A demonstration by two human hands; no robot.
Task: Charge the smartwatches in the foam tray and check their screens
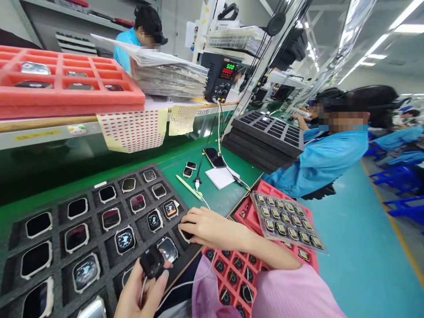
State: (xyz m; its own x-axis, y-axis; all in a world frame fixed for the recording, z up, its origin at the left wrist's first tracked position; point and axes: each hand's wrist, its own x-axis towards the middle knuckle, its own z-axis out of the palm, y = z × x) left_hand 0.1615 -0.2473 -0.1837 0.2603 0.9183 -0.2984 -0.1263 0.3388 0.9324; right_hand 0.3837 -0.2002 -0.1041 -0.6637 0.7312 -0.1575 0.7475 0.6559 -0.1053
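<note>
My left hand grips a small black square device at the near edge of the tray, and a white cable runs from this hand across my lap. My right hand reaches to the tray's right-hand corner, its fingers closed over a smartwatch in a compartment and partly hiding it. The dark foam tray holds rows of smartwatch cases without straps. Several screens are lit with dials, such as the watch near the middle; one lit watch shows an orange bar. Others are dark.
Two watches, a green pen, white paper and a phone lie behind the tray. A power supply stands on the shelf. Red foam trays sit at my right, near a co-worker in blue and stacked black trays.
</note>
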